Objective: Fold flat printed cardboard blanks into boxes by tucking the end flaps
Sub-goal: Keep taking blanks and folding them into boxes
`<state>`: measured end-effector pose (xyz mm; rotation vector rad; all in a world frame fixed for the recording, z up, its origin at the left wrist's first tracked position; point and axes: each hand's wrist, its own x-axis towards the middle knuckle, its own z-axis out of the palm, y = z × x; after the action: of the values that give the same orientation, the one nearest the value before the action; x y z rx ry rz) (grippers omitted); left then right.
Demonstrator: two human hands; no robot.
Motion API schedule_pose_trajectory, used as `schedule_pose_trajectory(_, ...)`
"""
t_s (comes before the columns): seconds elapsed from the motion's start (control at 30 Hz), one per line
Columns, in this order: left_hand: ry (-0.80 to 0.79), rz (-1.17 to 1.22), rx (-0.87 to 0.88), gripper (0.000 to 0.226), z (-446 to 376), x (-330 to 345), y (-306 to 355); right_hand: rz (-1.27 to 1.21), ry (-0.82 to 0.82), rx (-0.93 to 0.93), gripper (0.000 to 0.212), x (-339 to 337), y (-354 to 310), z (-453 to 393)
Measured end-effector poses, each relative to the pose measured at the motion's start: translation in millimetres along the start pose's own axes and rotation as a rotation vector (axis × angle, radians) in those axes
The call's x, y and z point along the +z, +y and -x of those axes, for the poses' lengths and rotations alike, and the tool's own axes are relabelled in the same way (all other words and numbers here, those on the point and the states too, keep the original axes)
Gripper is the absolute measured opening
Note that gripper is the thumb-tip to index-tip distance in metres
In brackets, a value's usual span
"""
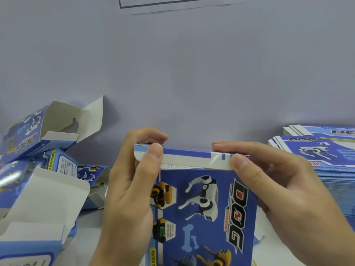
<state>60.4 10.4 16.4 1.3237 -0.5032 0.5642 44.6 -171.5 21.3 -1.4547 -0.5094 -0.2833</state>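
Observation:
A blue printed box (pixel 203 208) with a robot dog picture and the word DOG stands upright in front of me. Its top end flap (pixel 188 159) is bent over, white tuck edge facing me. My left hand (pixel 132 189) pinches the flap's left end between thumb and fingers. My right hand (pixel 272 187) pinches the flap's right corner, thumb in front and fingers on top.
Several folded boxes with open end flaps (pixel 48 150) lie piled at the left. A tall stack of flat blue blanks (pixel 330 164) sits at the right. A plain wall (pixel 192 73) rises close behind the white table (pixel 90 237).

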Motion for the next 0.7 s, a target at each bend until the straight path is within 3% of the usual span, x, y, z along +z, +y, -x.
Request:
schedule_pose_trajectory(0.13,0.005,-0.029,0.032,0.019,4,-2,-1,0.001,0.091,-0.041,0.034,6,1,0)
schedule_pose_trajectory(0.23,-0.006,-0.042,0.021,0.019,4,-4,-2,0.024,0.201,-0.075,0.019,13,5,1)
schedule_pose_trajectory(0.4,-0.037,-0.015,0.046,0.016,2,-7,-4,0.024,0.375,-0.141,0.027,28,12,3)
schedule_pose_trajectory(0.57,-0.028,-0.028,0.024,0.020,3,-6,-1,-0.025,0.363,-0.160,0.032,25,16,2)
schedule_pose_trajectory(0.7,0.008,-0.103,0.039,0.021,5,0,1,0.079,0.356,-0.183,0.031,25,20,1)
